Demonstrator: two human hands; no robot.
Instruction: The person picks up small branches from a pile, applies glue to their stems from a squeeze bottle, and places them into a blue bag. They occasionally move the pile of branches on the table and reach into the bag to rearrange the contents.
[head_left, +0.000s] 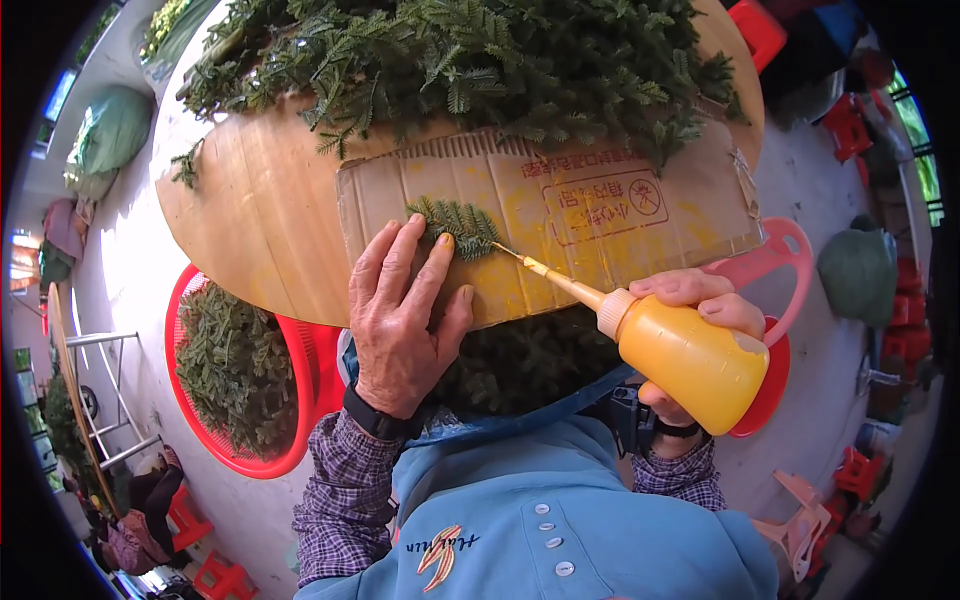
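Note:
A short green fir sprig (462, 228) lies on a flattened piece of cardboard (430, 187) marked with yellow smears. My left hand (400, 310) rests on the cardboard, fingers stretched out, with the fingertips touching the sprig's left end. In my right hand (690, 310) is a tilted squeeze bottle (690, 360) of yellow-orange liquid, thumb below and fingers above. Its long thin nozzle (545, 272) points left, and the tip is at the right end of the sprig. Whether liquid is coming out is too small to tell.
A big heap of fir sprigs (480, 70) covers the far side of the round wooden table (240, 220). On the left stands a red basket (175, 350) holding more sprigs. Dark greenery (520, 370) lies below the table's near edge. A pink plastic chair (795, 275) is on the right.

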